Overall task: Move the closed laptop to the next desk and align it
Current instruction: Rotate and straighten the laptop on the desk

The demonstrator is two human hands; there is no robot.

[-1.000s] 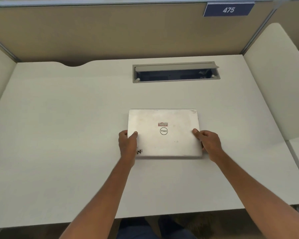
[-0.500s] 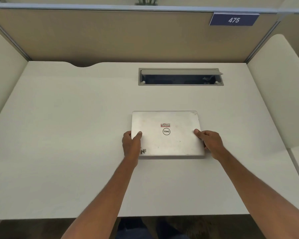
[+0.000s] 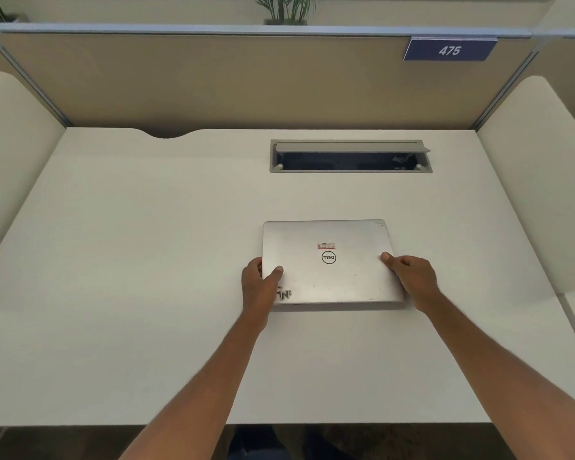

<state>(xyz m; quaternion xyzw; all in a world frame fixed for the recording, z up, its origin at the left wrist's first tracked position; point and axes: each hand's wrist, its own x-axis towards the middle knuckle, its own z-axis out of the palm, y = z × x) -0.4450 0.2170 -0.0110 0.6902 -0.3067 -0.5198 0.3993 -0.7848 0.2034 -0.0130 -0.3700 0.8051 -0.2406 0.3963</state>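
A closed silver laptop (image 3: 329, 280) with a round logo and a small red sticker lies flat on the white desk (image 3: 130, 277), a little right of centre. My left hand (image 3: 259, 287) grips its left edge near the front corner, thumb on the lid. My right hand (image 3: 412, 277) holds the right edge, thumb on top. The laptop's edges run about square with the desk's front edge.
An open grey cable hatch (image 3: 351, 156) is set into the desk behind the laptop. Beige partition walls (image 3: 229, 81) close the back, with a blue "475" sign (image 3: 449, 49). White curved side dividers (image 3: 538, 180) stand left and right. A neighbouring desk surface shows at the far right.
The camera has tilted up and back, so more of the partition and a plant show. Both hands keep the same hold on the laptop, which stays about where it was on the desk.
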